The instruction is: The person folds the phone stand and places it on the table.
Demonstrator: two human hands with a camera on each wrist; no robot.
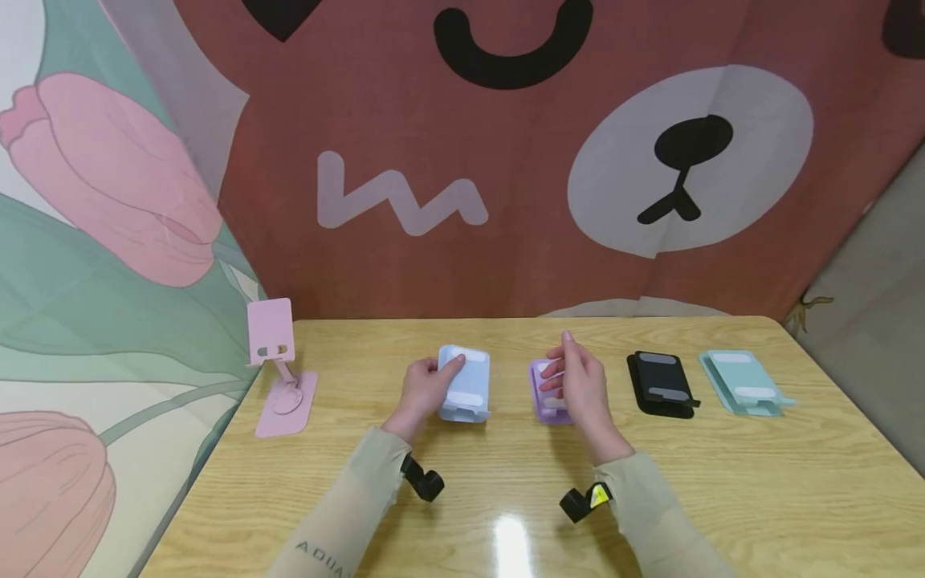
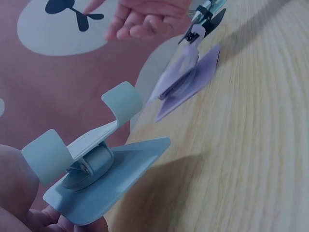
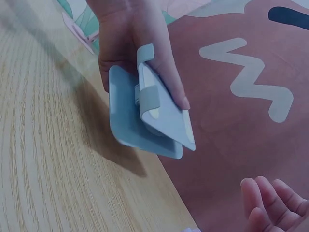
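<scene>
My left hand (image 1: 426,389) grips a folded light-blue phone stand (image 1: 470,385) by its left side, thumb on top and fingers beneath. In the left wrist view the two curled lips of this blue stand (image 2: 128,102) face the camera, and its base is tilted above the wood. My right hand (image 1: 584,385) holds nothing; its fingers are loosely extended. It overlaps a folded purple phone stand (image 1: 543,409) in the head view. From the left wrist, that purple stand (image 2: 205,72) shows on the table below the right hand (image 2: 149,19).
At the left of the wooden table (image 1: 462,498) a pink phone stand (image 1: 285,397) is unfolded upright. To the right lie a folded black stand (image 1: 661,381) and a folded mint-green stand (image 1: 744,381). A printed bear cloth (image 1: 506,265) hangs behind the table.
</scene>
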